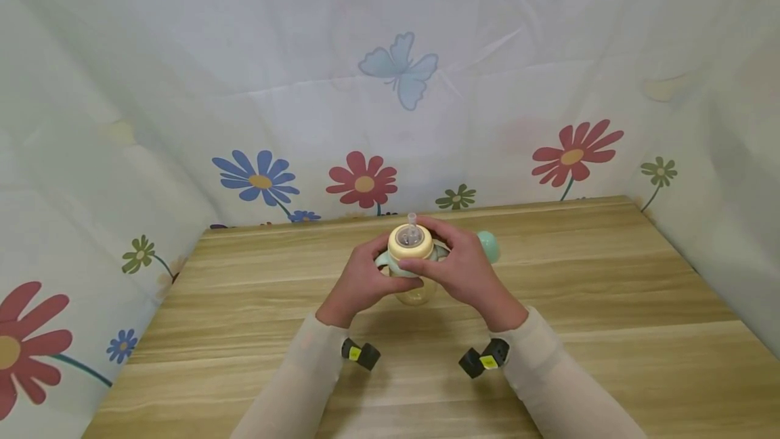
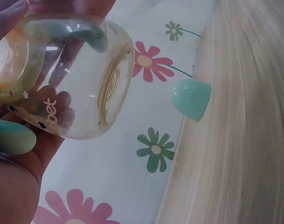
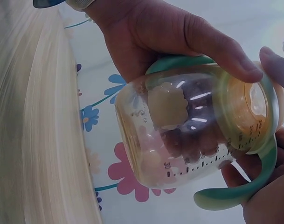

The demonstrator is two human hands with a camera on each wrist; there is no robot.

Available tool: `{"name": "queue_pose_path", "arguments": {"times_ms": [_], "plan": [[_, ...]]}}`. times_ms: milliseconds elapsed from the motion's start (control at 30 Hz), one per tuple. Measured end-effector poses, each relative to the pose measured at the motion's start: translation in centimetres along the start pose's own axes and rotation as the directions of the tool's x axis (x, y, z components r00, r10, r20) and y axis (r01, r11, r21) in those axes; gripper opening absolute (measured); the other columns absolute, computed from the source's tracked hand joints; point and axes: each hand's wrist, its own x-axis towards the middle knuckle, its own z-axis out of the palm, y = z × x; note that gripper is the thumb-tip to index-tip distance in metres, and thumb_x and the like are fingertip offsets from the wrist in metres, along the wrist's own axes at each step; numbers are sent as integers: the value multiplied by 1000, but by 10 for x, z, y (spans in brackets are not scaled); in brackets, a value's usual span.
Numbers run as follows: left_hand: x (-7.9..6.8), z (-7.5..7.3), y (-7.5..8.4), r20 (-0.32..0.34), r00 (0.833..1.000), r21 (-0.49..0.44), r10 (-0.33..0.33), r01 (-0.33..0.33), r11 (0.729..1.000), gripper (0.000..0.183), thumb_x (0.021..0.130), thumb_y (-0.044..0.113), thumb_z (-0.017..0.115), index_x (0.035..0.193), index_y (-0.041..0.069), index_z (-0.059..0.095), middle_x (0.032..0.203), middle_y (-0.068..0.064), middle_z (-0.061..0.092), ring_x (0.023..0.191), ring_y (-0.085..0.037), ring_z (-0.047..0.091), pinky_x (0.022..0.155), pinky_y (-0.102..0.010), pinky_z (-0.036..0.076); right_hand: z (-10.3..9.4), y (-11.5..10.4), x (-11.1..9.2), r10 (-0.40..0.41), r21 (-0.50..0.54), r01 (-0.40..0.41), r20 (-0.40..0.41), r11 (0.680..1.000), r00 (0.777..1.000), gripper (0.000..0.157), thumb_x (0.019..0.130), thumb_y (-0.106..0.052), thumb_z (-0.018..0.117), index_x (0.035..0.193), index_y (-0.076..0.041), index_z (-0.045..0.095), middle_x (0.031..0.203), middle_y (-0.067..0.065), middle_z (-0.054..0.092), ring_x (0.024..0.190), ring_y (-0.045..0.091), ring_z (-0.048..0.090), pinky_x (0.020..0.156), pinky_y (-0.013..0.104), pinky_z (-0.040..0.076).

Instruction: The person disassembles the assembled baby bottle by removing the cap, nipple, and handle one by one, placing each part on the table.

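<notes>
Head camera, looking down: you hold a bottle [image 1: 409,254] upright between both hands, its spout [image 1: 412,219] pointing up. Your left hand [image 1: 361,281] and right hand [image 1: 468,268] have their fingers clamped on opposite sides of it, both thumbs at the front. A mint cap [image 1: 489,247] stands dome-up on the tabletop [image 1: 621,290], beyond your right hand and apart from it.

Trouble, if it comes, would likely start with the grip. Your hold is gathered high, around the collar [image 3: 267,98], so loosening both hands together could let the smooth body slide through and drop. A careless squeeze near the top might bend the soft-looking spout, and a sweep of your right hand could knock the cap over.

Each wrist view adds what the head view lacks. Your right one shows the measuring marks [image 3: 202,163] and a green handle [image 3: 253,186] curving past your right hand; your left one catches the lettering [image 2: 51,112]. In both, backdrop [image 2: 146,102] shows between base and tabletop, so the bottle appears lifted, though the tilted angle leaves some doubt. The cap is missing from the right wrist view.
</notes>
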Motion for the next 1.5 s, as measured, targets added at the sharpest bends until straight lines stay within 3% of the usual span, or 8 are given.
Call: {"name": "queue_pose_path", "arguments": {"times_ms": [400, 567, 1000, 1500], "plan": [[-1, -2, 1, 28, 1000, -12, 9, -9, 1000, 61, 71, 30, 87, 126, 26, 60, 121, 5, 65, 105, -16, 62, 89, -32, 55, -2, -2, -1, 9, 33, -10, 35, 999, 999, 71, 75, -41, 82, 138, -23, 53, 138, 0, 57, 124, 21, 56, 102, 45, 48], [-1, -2, 0, 19, 1000, 2, 14, -14, 1000, 62, 71, 30, 87, 126, 26, 60, 121, 5, 65, 106, -16, 62, 90, -34, 55, -3, -1, -1, 2, 37, -4, 45, 999, 999, 72, 76, -40, 82, 139, -25, 51, 137, 0, 56, 122, 22, 57, 101, 45, 48], [0, 1, 1, -38, 999, 43, -30, 32, 999, 61, 71, 36, 86, 126, 30, 59, 122, 10, 64, 108, -13, 61, 94, -38, 53, 1, -2, 2, 2, -50, -4, -28, 999, 1000, 77, 73, -50, 81, 138, -27, 49, 132, -6, 59, 121, 16, 55, 105, 48, 43], [1, 3, 2, -26, 1000, 51, -4, 5, 999, 61, 72, 34, 86, 126, 30, 60, 122, 10, 65, 107, -12, 61, 92, -36, 53, 0, -1, 1, 1, -56, -3, -32, 998, 999, 69, 75, -45, 81, 133, -18, 55, 134, -1, 58, 124, 20, 54, 104, 49, 45]]}}
